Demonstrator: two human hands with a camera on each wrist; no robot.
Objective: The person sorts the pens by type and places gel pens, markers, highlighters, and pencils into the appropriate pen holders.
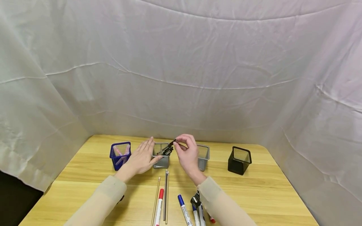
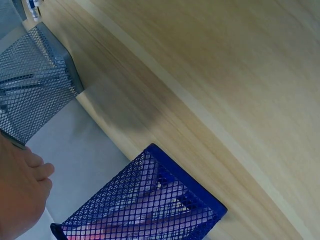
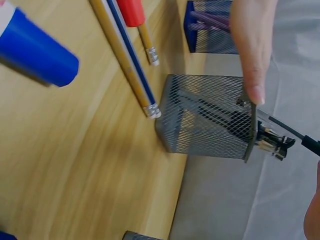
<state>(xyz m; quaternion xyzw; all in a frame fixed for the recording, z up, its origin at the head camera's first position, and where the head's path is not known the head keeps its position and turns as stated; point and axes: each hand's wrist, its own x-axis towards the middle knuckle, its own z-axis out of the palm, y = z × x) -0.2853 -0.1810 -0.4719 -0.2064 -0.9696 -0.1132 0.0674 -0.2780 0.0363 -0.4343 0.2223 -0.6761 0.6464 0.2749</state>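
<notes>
My left hand (image 1: 141, 158) lies with fingers extended beside a grey mesh pen cup (image 1: 161, 164), its thumb at the near rim. In the right wrist view that thumb (image 3: 256, 90) is on the cup's rim. Above the opening, my right hand (image 1: 188, 153) pinches a slim black pen (image 3: 310, 145) between thumb and fingers. The pen slants down toward the cup's mouth. Dark slender items with shiny metal-and-black ends (image 3: 272, 142) stick out of the cup, and their lower parts show through the mesh.
A blue mesh cup (image 1: 120, 157) with pink items stands left; another grey cup (image 1: 203, 163) is partly behind my right hand. A black cup (image 1: 238, 161) stands right. Pencils (image 1: 166, 197), a red-capped marker (image 1: 159, 205) and a blue-capped marker (image 1: 184, 210) lie in front. Grey cloth (image 1: 181, 103) hangs behind.
</notes>
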